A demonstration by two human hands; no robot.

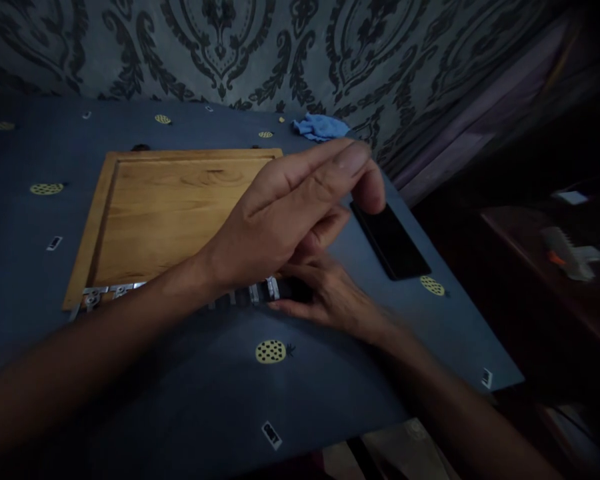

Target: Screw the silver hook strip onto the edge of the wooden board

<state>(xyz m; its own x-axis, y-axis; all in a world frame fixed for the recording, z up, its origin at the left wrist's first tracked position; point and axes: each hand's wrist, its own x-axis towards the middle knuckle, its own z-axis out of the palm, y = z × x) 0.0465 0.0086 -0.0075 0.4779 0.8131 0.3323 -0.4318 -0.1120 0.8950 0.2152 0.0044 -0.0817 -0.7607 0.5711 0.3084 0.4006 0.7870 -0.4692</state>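
Observation:
My left hand (290,207) is raised above the right side of a wooden board (165,213) with a raised rim. Its fingers are curled in and the thumb lies along the top; whatever is inside the curl is hidden. Lower down, my right hand (330,293) closes around the end of a dark strip with silvery bands (253,293) at the board's near edge. My left forearm covers part of that edge. Small metal fittings with round screw-like heads (93,299) show at the board's near left corner.
A black phone-like slab (393,243) lies right of my hands. A crumpled blue cloth (320,127) rests at the back by the patterned wall. The blue table cover (190,400) has printed pineapples; its edge drops off at right, beside a dark shelf with blurred items (570,253).

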